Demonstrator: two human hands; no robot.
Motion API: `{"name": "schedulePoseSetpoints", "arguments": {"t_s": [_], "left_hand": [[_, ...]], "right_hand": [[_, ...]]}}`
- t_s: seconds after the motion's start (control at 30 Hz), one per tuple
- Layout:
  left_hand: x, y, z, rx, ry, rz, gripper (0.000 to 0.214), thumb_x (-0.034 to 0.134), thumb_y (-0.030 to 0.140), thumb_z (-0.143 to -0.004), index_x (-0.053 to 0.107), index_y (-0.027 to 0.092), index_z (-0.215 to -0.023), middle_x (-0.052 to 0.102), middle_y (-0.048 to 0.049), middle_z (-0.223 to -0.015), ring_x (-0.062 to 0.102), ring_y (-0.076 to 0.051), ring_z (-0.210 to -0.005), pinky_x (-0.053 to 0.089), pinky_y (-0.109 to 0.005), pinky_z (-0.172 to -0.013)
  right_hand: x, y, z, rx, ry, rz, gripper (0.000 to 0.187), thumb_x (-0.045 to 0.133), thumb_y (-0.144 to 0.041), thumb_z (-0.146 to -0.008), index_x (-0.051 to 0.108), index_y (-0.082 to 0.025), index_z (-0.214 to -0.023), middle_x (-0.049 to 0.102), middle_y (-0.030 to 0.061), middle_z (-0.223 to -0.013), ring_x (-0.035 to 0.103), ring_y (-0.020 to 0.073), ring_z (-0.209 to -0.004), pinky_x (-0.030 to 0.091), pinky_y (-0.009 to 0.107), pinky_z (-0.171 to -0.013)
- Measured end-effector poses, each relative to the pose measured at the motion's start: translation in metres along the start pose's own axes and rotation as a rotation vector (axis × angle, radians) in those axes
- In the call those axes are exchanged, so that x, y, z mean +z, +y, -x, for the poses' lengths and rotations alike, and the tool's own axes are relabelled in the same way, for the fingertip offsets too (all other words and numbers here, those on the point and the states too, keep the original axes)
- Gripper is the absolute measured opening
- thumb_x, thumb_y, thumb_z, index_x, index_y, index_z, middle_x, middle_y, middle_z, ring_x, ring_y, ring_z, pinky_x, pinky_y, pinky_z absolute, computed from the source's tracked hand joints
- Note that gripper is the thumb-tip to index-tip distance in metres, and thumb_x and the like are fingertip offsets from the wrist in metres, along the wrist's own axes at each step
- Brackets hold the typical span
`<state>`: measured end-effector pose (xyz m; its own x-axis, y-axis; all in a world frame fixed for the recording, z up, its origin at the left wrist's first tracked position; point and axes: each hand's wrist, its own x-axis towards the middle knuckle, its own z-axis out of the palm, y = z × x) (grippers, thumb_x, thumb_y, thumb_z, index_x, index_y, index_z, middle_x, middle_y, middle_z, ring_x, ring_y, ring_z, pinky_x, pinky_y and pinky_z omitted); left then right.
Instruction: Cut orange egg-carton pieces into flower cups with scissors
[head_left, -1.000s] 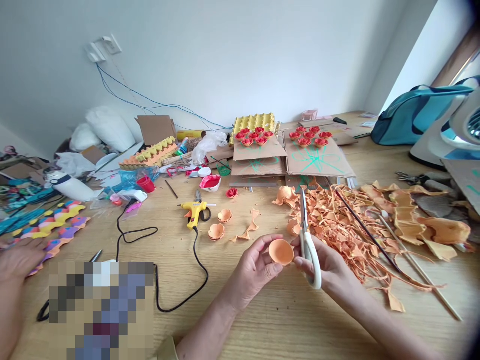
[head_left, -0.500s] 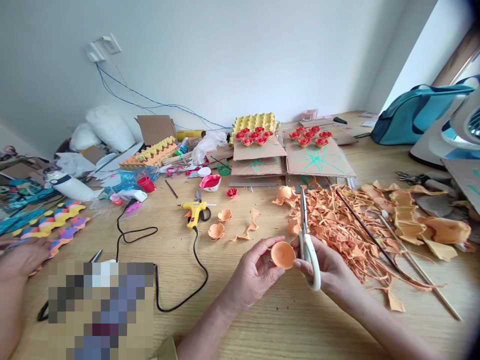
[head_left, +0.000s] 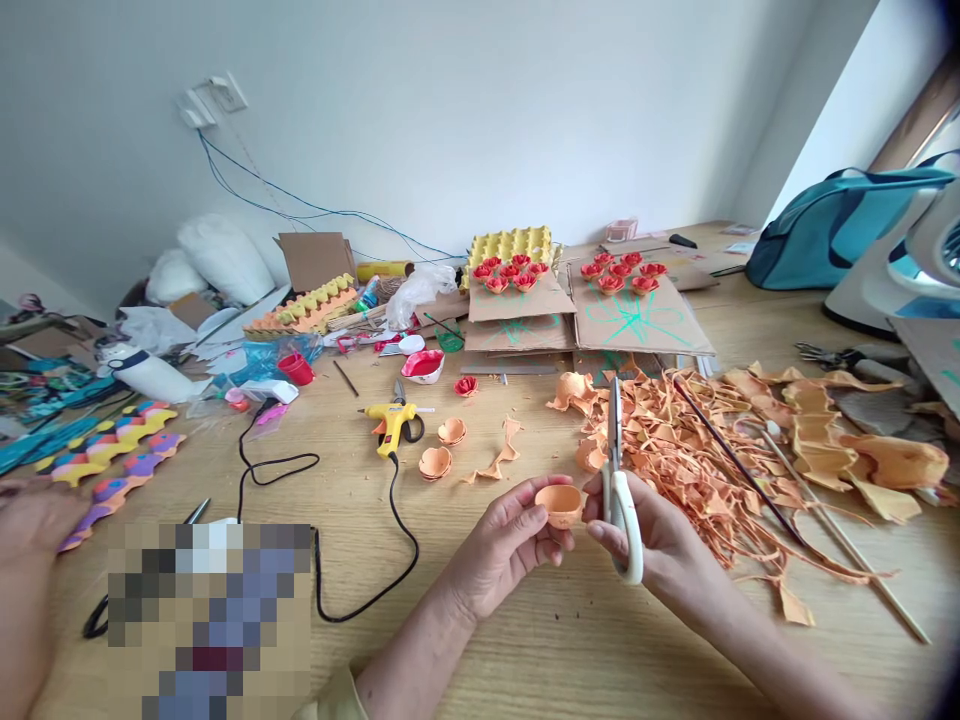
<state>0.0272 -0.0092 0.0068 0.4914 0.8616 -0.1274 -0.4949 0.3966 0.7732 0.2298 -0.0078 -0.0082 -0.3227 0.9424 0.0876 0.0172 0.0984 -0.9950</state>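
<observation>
My left hand (head_left: 501, 548) pinches a small orange egg-carton cup (head_left: 559, 503) between thumb and fingers, just above the wooden table (head_left: 525, 640). My right hand (head_left: 660, 545) is closed round the white handle of a pair of scissors (head_left: 616, 478). The blades are closed and point away from me. The cup sits right beside the scissors, and the fingertips of the two hands nearly touch around it.
A heap of orange carton scraps (head_left: 697, 450) and thin sticks (head_left: 825, 520) lies to the right. A yellow glue gun (head_left: 393, 422) with a black cord, two cut cups (head_left: 441, 448) and cardboard sheets with red flowers (head_left: 517, 275) sit ahead. Another person's hand (head_left: 30, 520) rests at the far left.
The cup has been tilted from facing me to more upright, its rim now seen from the side. The scissors stay about where they were. The view has shifted slightly.
</observation>
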Motion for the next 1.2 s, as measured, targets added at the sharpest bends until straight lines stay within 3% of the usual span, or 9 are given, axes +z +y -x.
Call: {"name": "schedulePoseSetpoints", "arguments": {"t_s": [0.33, 0.5, 0.6, 0.7, 0.83, 1.2], "left_hand": [[0.0002, 0.0027, -0.001, -0.009, 0.043, 0.097, 0.039, 0.068, 0.03, -0.087, 0.067, 0.009, -0.119, 0.063, -0.0054, -0.086, 0.063, -0.01, -0.07, 0.049, -0.019, -0.06], [-0.003, 0.003, -0.0006, -0.004, 0.071, 0.042, 0.042, 0.069, 0.035, -0.085, 0.066, 0.011, -0.119, 0.064, -0.0051, -0.085, 0.062, -0.01, -0.069, 0.05, -0.02, -0.062], [0.0001, 0.0046, 0.0003, 0.113, 0.127, -0.187, 0.042, 0.072, 0.033, -0.083, 0.064, 0.017, -0.12, 0.065, -0.0059, -0.101, 0.062, -0.011, -0.08, 0.05, -0.02, -0.069], [0.0041, 0.0051, 0.0016, 0.316, 0.216, -0.568, 0.042, 0.074, 0.02, -0.08, 0.061, 0.023, -0.12, 0.063, -0.0055, -0.118, 0.06, -0.016, -0.101, 0.049, -0.024, -0.084], [0.0054, 0.0018, 0.0026, 0.522, 0.265, -0.964, 0.051, 0.068, 0.007, -0.078, 0.055, 0.026, -0.123, 0.064, -0.0049, -0.118, 0.06, -0.016, -0.098, 0.05, -0.028, -0.083], [-0.0002, -0.0024, 0.0039, 0.744, 0.293, -1.306, 0.057, 0.062, 0.006, -0.083, 0.046, 0.028, -0.132, 0.064, -0.0078, -0.123, 0.059, -0.021, -0.107, 0.049, -0.032, -0.081]], "right_hand": [[0.0006, -0.0024, 0.0001, 0.018, 0.0, 0.057, 0.029, 0.066, -0.047, -0.088, 0.059, -0.022, -0.102, 0.06, 0.0012, -0.087, 0.051, 0.0142, -0.068, 0.041, 0.025, -0.056], [-0.0014, -0.006, -0.0006, 0.014, 0.011, 0.075, 0.03, 0.065, -0.048, -0.088, 0.058, -0.023, -0.102, 0.06, 0.0014, -0.087, 0.051, 0.0143, -0.068, 0.042, 0.026, -0.058], [-0.0037, -0.0074, -0.0007, 0.027, 0.004, 0.06, 0.029, 0.063, -0.048, -0.089, 0.056, -0.023, -0.104, 0.059, 0.0008, -0.087, 0.051, 0.0141, -0.068, 0.041, 0.026, -0.058], [-0.0061, -0.0062, -0.0012, 0.035, 0.017, 0.054, 0.028, 0.062, -0.046, -0.09, 0.055, -0.024, -0.105, 0.059, 0.0002, -0.086, 0.051, 0.0139, -0.069, 0.04, 0.025, -0.057], [-0.008, -0.0029, -0.0021, 0.032, 0.041, 0.051, 0.027, 0.064, -0.046, -0.09, 0.055, -0.024, -0.105, 0.06, 0.0, -0.086, 0.053, 0.0148, -0.072, 0.041, 0.026, -0.059], [-0.007, -0.0012, -0.0019, 0.055, 0.033, 0.054, 0.031, 0.063, -0.048, -0.09, 0.055, -0.024, -0.108, 0.058, 0.0003, -0.087, 0.052, 0.0158, -0.076, 0.044, 0.026, -0.065]]}}
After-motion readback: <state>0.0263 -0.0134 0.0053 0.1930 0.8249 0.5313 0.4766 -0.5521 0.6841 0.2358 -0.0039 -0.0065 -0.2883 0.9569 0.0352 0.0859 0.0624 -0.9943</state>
